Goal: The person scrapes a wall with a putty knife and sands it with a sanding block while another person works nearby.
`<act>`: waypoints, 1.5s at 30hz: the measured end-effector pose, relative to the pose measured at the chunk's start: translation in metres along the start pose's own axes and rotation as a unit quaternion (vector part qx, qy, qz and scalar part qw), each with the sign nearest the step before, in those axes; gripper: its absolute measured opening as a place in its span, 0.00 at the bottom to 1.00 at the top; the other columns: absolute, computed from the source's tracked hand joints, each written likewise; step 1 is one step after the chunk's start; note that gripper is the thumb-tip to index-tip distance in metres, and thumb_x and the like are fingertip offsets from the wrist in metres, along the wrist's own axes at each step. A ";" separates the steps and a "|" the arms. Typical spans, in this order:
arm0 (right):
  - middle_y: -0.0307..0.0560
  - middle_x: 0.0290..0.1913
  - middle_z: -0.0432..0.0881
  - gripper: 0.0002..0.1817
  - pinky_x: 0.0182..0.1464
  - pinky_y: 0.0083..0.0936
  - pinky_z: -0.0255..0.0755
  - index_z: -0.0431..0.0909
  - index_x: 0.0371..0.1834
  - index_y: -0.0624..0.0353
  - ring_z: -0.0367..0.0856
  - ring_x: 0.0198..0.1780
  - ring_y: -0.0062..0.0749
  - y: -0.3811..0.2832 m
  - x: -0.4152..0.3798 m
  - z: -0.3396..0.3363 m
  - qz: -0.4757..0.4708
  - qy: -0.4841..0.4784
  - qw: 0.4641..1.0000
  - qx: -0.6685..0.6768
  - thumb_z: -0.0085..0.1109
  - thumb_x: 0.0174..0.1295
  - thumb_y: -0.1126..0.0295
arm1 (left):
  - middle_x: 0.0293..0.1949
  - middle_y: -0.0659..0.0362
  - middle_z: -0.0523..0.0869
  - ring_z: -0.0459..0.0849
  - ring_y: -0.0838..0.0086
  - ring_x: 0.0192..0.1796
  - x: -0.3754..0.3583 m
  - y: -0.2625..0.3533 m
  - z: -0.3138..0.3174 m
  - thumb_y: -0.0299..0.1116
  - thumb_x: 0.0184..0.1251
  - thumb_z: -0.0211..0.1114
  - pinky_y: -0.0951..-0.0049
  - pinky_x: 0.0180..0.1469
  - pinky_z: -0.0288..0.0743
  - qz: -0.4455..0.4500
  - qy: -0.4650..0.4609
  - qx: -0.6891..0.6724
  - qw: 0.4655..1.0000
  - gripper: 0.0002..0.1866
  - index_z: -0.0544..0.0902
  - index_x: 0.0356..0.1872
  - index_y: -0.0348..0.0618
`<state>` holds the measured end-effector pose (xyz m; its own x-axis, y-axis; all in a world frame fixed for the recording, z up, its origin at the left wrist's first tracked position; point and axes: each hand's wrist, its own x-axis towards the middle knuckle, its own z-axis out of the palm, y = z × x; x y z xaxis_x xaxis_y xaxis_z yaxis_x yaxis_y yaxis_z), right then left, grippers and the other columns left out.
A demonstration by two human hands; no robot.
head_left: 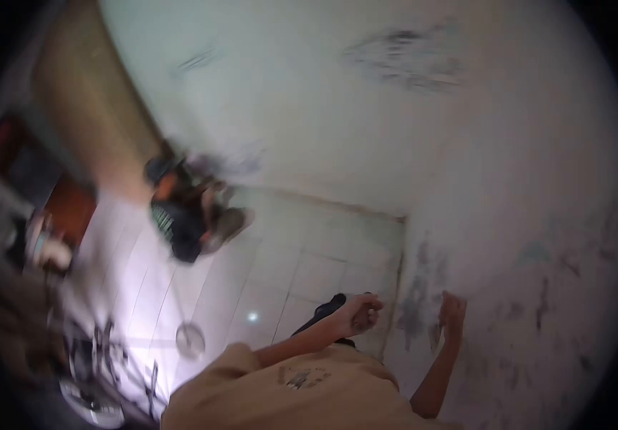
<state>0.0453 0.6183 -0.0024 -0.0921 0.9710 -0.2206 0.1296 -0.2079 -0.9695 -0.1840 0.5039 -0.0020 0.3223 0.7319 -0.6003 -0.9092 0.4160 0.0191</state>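
Observation:
My left hand [362, 315] is held in front of my tan shirt [294, 390] with its fingers curled into a loose fist, and nothing sticks out of it. To the right, my right hand [453, 311] is raised close to the pale wall [516, 236], its fingers closed. A thin, pale, flat piece [435, 337] hangs just below those fingers; blur hides what kind of thing it is. Grey smudges [416, 301] mark the wall beside this hand. Dark clothing or footwear [329, 308] shows behind my left forearm.
Another person [187, 211] in dark clothing crouches on the tiled floor [309, 272] by the wall corner. At lower left stands a bicycle-like frame [112, 358] and a round fan-like thing [92, 403]. A small disc [190, 340] and reddish-brown furniture [71, 211] are at left.

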 end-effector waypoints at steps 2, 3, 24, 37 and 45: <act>0.29 0.10 0.56 0.23 0.13 0.19 0.44 0.58 0.08 0.54 0.51 0.11 0.13 -0.058 -0.010 -0.004 -0.169 -0.071 0.979 0.093 0.53 0.59 0.63 | 0.31 0.61 0.76 0.67 0.81 0.20 0.002 0.007 0.032 0.24 0.56 0.56 0.84 0.23 0.65 -0.016 -0.002 0.051 0.999 0.09 0.68 0.37 0.47; 0.30 0.10 0.55 0.24 0.13 0.19 0.43 0.57 0.08 0.55 0.51 0.11 0.14 -0.093 -0.024 -0.001 -0.252 -0.078 0.954 0.144 0.52 0.60 0.63 | 0.30 0.61 0.76 0.67 0.81 0.20 0.001 0.012 0.048 0.24 0.57 0.55 0.84 0.23 0.65 0.002 0.010 0.063 0.998 0.06 0.70 0.34 0.46; 0.31 0.13 0.61 0.20 0.20 0.14 0.52 0.59 0.12 0.47 0.57 0.14 0.18 -0.358 -0.311 0.026 -0.682 0.137 0.688 -0.206 0.29 0.64 0.63 | 0.27 0.60 0.75 0.66 0.80 0.19 -0.025 0.030 0.088 0.26 0.59 0.50 0.81 0.24 0.64 -0.369 -0.113 0.106 0.916 0.08 0.77 0.37 0.38; 0.35 0.13 0.63 0.18 0.22 0.18 0.58 0.64 0.16 0.48 0.56 0.13 0.18 -0.331 -0.286 0.044 -0.689 0.238 0.670 -0.142 0.27 0.63 0.66 | 0.27 0.60 0.75 0.66 0.81 0.19 0.000 0.042 0.085 0.25 0.59 0.51 0.82 0.23 0.64 -0.412 -0.080 0.128 0.899 0.08 0.77 0.35 0.36; 0.32 0.11 0.61 0.18 0.20 0.17 0.55 0.62 0.14 0.49 0.55 0.11 0.18 -0.338 -0.291 0.040 -0.674 0.235 0.678 -0.178 0.30 0.63 0.64 | 0.27 0.59 0.76 0.67 0.80 0.19 0.020 0.045 0.099 0.26 0.59 0.51 0.81 0.24 0.65 -0.437 -0.085 0.147 0.883 0.08 0.78 0.35 0.36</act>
<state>-0.0115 0.4017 0.3852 -0.0491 0.1985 0.9789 0.4783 0.8650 -0.1514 -0.1923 0.5905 0.0660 0.9245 0.1218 -0.3611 -0.1940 0.9660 -0.1708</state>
